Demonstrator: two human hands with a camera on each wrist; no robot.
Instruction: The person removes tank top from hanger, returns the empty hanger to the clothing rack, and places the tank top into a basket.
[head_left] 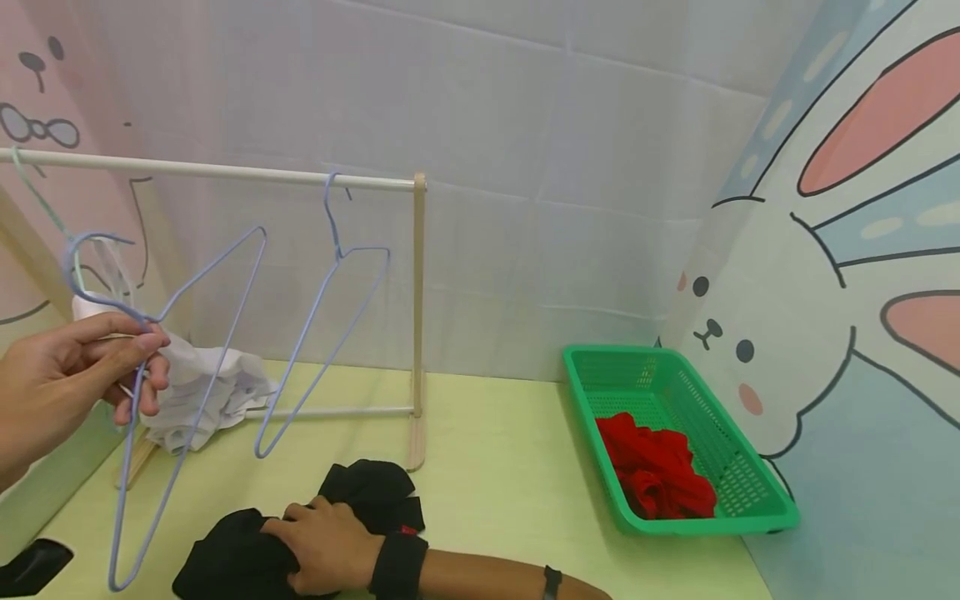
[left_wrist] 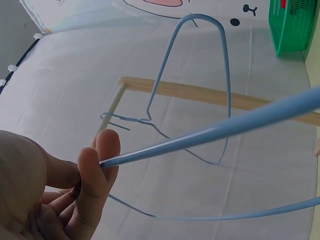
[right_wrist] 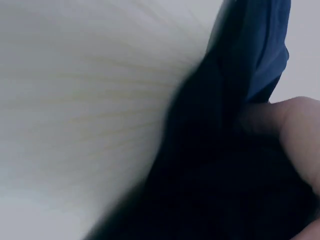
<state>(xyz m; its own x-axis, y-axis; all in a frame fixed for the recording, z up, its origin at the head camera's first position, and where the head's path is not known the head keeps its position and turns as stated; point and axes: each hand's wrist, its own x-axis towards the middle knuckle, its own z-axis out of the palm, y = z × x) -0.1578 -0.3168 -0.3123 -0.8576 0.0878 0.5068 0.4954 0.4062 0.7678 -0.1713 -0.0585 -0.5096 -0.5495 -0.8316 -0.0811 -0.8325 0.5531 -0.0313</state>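
Observation:
My left hand [head_left: 97, 367] pinches a blue wire hanger [head_left: 172, 467] just below its hook. In the left wrist view, the hanger's wire [left_wrist: 200, 136] runs out between the fingers of my left hand [left_wrist: 75, 195]. On the table, my right hand [head_left: 333, 546] grips a bunched black cloth garment [head_left: 232, 554], fingers bent into the fabric. A small red patch shows at the garment's right side. Dark fabric [right_wrist: 200, 165] fills much of the right wrist view, with part of my right hand [right_wrist: 300, 135] against it; the image is blurred.
A second blue hanger [head_left: 322, 283] hangs from the rack's rail [head_left: 247, 170], left of its wooden post [head_left: 418, 317]. White cloth [head_left: 210, 383] is behind my left hand. At the right stands a green basket [head_left: 738, 467] with red cloth [head_left: 656, 471] inside.

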